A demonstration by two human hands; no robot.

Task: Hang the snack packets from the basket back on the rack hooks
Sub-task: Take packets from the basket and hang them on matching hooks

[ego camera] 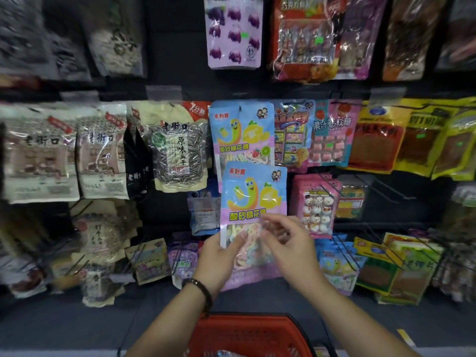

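Clearly, both hands held one blue-and-pink snack packet [253, 199] upright before the rack. Left hand [217, 256] fingers [238, 239] pinched its lower left edge; right hand [288, 243] fingers [270, 222] gripped its clear window just beside them. Above the fingers, an identical packet [242, 132] hung on its hook. Below the wrists sat the red basket [247, 333].

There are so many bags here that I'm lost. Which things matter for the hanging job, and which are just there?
Part of the job:
- blue and pink candy packet, held by left hand and right hand
- matching packet on the hook
- red plastic basket

Just there:
- sunflower seed bag
- snowman marshmallow bag
- yellow packets
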